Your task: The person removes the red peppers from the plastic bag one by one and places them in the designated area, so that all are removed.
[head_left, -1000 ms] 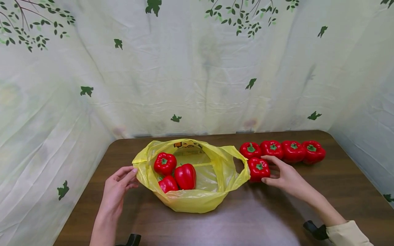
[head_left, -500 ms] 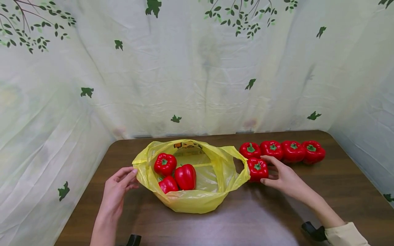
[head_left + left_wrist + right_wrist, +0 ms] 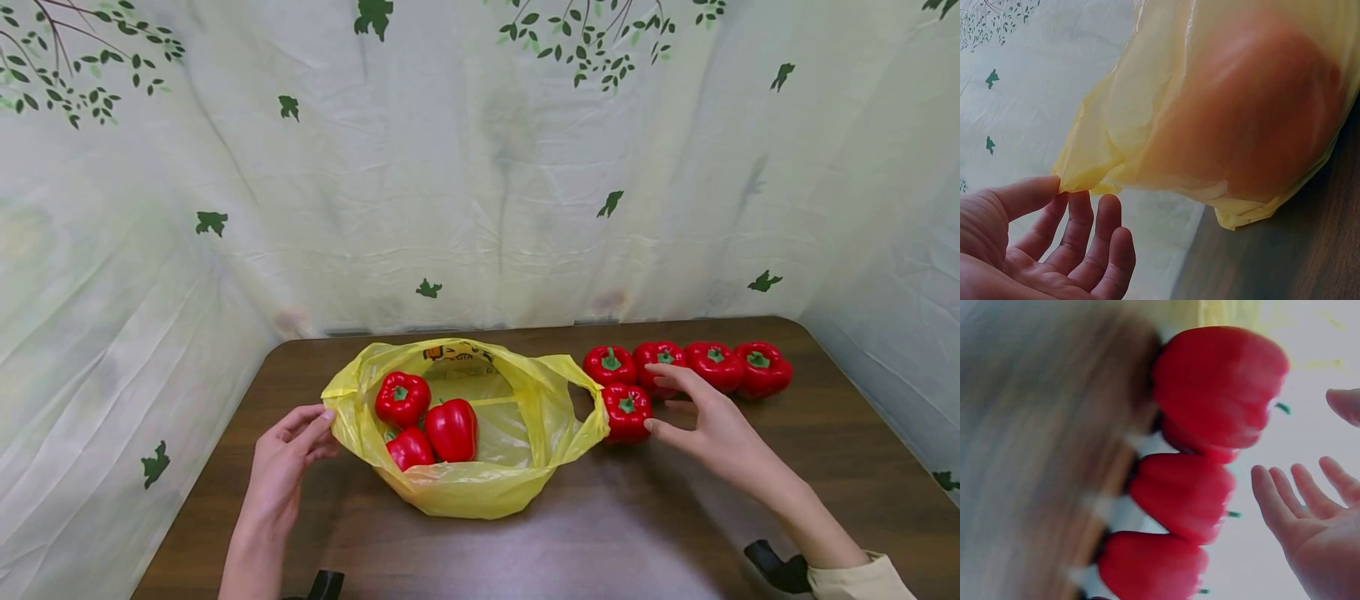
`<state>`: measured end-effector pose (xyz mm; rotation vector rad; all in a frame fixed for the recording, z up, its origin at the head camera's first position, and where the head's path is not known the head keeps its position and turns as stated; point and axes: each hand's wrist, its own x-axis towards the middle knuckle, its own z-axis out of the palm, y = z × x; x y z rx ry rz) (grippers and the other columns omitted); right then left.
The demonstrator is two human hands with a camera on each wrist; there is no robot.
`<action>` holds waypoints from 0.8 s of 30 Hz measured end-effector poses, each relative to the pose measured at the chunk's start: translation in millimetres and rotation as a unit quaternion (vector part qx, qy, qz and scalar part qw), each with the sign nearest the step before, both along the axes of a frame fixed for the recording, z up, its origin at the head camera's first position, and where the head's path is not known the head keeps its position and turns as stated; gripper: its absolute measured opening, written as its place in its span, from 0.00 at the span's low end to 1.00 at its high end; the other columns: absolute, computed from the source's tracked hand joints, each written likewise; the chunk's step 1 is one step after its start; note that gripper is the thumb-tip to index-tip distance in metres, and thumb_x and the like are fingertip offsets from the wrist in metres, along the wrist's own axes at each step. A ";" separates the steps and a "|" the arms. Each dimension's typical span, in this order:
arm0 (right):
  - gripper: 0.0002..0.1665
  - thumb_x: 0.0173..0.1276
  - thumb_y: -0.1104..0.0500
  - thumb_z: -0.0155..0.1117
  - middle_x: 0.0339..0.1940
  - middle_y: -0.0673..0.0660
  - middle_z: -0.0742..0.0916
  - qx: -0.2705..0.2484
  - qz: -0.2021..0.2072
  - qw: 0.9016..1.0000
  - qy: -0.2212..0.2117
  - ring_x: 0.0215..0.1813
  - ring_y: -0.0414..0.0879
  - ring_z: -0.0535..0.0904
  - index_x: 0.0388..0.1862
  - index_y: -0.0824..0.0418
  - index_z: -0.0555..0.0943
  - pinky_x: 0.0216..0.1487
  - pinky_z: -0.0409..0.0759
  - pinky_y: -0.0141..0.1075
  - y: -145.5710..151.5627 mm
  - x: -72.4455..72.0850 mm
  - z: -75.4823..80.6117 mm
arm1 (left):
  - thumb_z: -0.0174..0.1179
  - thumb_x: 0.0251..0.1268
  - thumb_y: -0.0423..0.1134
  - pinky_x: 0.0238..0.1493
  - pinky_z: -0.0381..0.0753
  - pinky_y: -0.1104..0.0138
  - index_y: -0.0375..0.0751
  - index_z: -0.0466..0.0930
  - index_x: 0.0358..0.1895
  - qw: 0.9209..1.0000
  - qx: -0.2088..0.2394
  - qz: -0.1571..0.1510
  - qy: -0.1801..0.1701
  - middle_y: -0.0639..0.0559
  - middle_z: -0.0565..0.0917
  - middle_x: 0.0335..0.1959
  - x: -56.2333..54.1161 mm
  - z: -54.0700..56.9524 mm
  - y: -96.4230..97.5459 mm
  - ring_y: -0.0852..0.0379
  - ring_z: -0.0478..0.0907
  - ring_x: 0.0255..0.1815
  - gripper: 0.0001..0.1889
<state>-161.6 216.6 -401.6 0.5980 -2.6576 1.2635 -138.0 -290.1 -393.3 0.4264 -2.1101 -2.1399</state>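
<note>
Here, a yellow plastic bag [image 3: 480,493] sits on the wooden table [image 3: 540,558], its left edge pinched by the left hand [image 3: 281,467]. Three red bell peppers [image 3: 453,432] lie inside, toward the left. Just right of the bag is a single bell pepper [image 3: 627,413]; the right hand [image 3: 722,429], fingers loosely extended, hovers beside it. Beyond, four peppers [image 3: 715,368] form a row.

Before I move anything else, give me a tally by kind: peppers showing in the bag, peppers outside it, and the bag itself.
Bagged red peppers, visible ones only: 3
Loose red peppers on the table: 5
Yellow bag: 1
Total: 9
</note>
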 end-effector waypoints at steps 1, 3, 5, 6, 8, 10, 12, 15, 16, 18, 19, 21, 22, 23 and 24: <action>0.40 0.60 0.61 0.76 0.63 0.57 0.76 -0.004 0.001 1.000 0.010 0.62 0.54 0.73 0.69 0.57 0.68 0.54 0.79 0.35 -1.7 0.8 3.0 | 0.67 0.65 0.44 0.37 0.83 0.67 0.41 0.84 0.44 1.000 0.001 0.000 0.000 0.56 0.85 0.36 0.2 0.3 0.0 0.58 0.82 0.32 0.12; 0.40 0.59 0.63 0.76 0.64 0.55 0.76 -0.014 0.006 1.000 0.025 0.62 0.53 0.74 0.69 0.55 0.69 0.54 0.77 0.28 -6.0 2.3 9.1 | 0.67 0.65 0.44 0.36 0.83 0.67 0.41 0.84 0.44 1.000 0.005 0.001 0.002 0.56 0.85 0.35 0.7 1.1 0.2 0.58 0.82 0.31 0.11; 0.40 0.59 0.64 0.76 0.64 0.53 0.76 -0.022 0.010 0.999 0.038 0.60 0.52 0.75 0.69 0.53 0.70 0.53 0.75 0.23 -11.1 3.8 14.7 | 0.67 0.65 0.43 0.36 0.83 0.67 0.41 0.84 0.43 1.000 0.008 0.000 0.003 0.56 0.85 0.35 1.4 1.8 0.5 0.58 0.82 0.31 0.10; 0.40 0.59 0.64 0.76 0.64 0.52 0.76 -0.022 0.011 0.999 0.044 0.59 0.52 0.77 0.69 0.52 0.70 0.53 0.75 0.22 -13.8 4.5 17.4 | 0.67 0.65 0.43 0.36 0.83 0.67 0.42 0.84 0.43 1.000 0.009 -0.001 0.005 0.56 0.85 0.35 1.6 2.2 0.6 0.58 0.82 0.31 0.10; 0.40 0.59 0.63 0.76 0.64 0.50 0.76 -0.019 0.014 0.998 0.056 0.58 0.51 0.78 0.69 0.50 0.70 0.54 0.74 0.22 -19.2 5.7 22.4 | 0.67 0.65 0.43 0.36 0.83 0.67 0.41 0.84 0.43 1.000 0.011 -0.002 0.007 0.56 0.85 0.35 2.1 2.6 0.9 0.58 0.83 0.31 0.10; 0.40 0.60 0.62 0.75 0.64 0.48 0.76 -0.015 0.019 0.997 0.067 0.58 0.49 0.78 0.69 0.49 0.70 0.54 0.74 0.23 -24.6 6.5 26.8 | 0.67 0.65 0.43 0.36 0.83 0.67 0.41 0.84 0.43 1.000 0.012 -0.003 0.008 0.56 0.85 0.35 2.4 2.9 1.0 0.58 0.83 0.31 0.10; 0.39 0.60 0.62 0.75 0.64 0.47 0.76 -0.013 0.029 0.997 0.076 0.59 0.47 0.77 0.69 0.49 0.70 0.56 0.75 0.25 -30.4 6.7 30.9 | 0.67 0.65 0.43 0.36 0.83 0.67 0.41 0.84 0.43 1.000 0.013 -0.004 0.009 0.56 0.85 0.35 2.4 3.2 1.2 0.58 0.83 0.31 0.10; 0.39 0.60 0.61 0.75 0.65 0.46 0.76 -0.008 0.046 0.995 0.087 0.63 0.44 0.73 0.69 0.48 0.70 0.58 0.74 0.28 -40.0 6.5 36.1 | 0.67 0.65 0.43 0.36 0.83 0.67 0.41 0.84 0.43 1.000 0.012 -0.003 0.007 0.55 0.85 0.35 2.1 3.5 1.4 0.58 0.83 0.31 0.10; 0.39 0.60 0.61 0.75 0.65 0.45 0.76 -0.004 0.049 0.995 0.089 0.64 0.43 0.72 0.69 0.48 0.71 0.59 0.74 0.29 -43.5 6.5 37.6 | 0.67 0.64 0.43 0.36 0.83 0.67 0.41 0.84 0.43 1.000 0.011 -0.003 0.006 0.56 0.85 0.35 2.0 3.6 1.4 0.58 0.83 0.31 0.11; 0.38 0.60 0.60 0.75 0.65 0.45 0.76 0.003 0.057 0.994 0.093 0.65 0.42 0.71 0.69 0.48 0.71 0.59 0.75 0.32 -50.9 6.3 40.1 | 0.67 0.64 0.44 0.37 0.83 0.67 0.41 0.84 0.44 1.000 0.007 -0.002 0.002 0.56 0.85 0.36 1.7 3.8 1.6 0.58 0.83 0.31 0.12; 0.38 0.60 0.60 0.75 0.65 0.46 0.76 0.004 0.062 0.994 0.095 0.66 0.42 0.70 0.68 0.49 0.71 0.59 0.76 0.35 -54.6 6.2 41.3 | 0.67 0.64 0.44 0.37 0.83 0.67 0.41 0.84 0.45 1.000 0.004 -0.001 0.000 0.56 0.85 0.36 1.6 4.0 1.7 0.58 0.83 0.31 0.12; 0.38 0.60 0.60 0.75 0.65 0.46 0.76 0.002 0.074 0.993 0.093 0.66 0.42 0.70 0.68 0.51 0.71 0.59 0.77 0.40 -62.4 6.3 42.8 | 0.67 0.64 0.45 0.37 0.83 0.67 0.41 0.84 0.45 1.000 0.000 0.000 -0.004 0.56 0.85 0.36 1.6 4.4 1.8 0.58 0.83 0.32 0.13; 0.37 0.61 0.60 0.75 0.65 0.47 0.76 -0.004 0.084 0.992 0.091 0.66 0.43 0.70 0.68 0.52 0.71 0.58 0.78 0.42 -66.3 6.1 43.3 | 0.67 0.64 0.45 0.37 0.83 0.67 0.41 0.84 0.45 1.000 -0.001 0.000 -0.005 0.56 0.85 0.36 1.6 4.6 1.9 0.58 0.83 0.32 0.13; 0.37 0.61 0.60 0.74 0.66 0.48 0.76 -0.007 0.093 0.992 0.089 0.65 0.44 0.71 0.68 0.52 0.71 0.58 0.78 0.44 -70.1 6.0 43.8 | 0.67 0.64 0.45 0.37 0.83 0.67 0.41 0.84 0.45 1.000 -0.001 0.001 -0.005 0.56 0.85 0.36 1.7 4.8 2.0 0.58 0.83 0.32 0.13; 0.37 0.61 0.61 0.74 0.66 0.48 0.76 -0.013 0.102 0.991 0.089 0.64 0.45 0.72 0.68 0.53 0.70 0.58 0.78 0.45 -74.1 5.9 43.9 | 0.67 0.64 0.45 0.37 0.83 0.67 0.41 0.84 0.45 1.000 -0.001 0.000 -0.006 0.56 0.85 0.36 1.8 4.9 2.0 0.58 0.83 0.32 0.13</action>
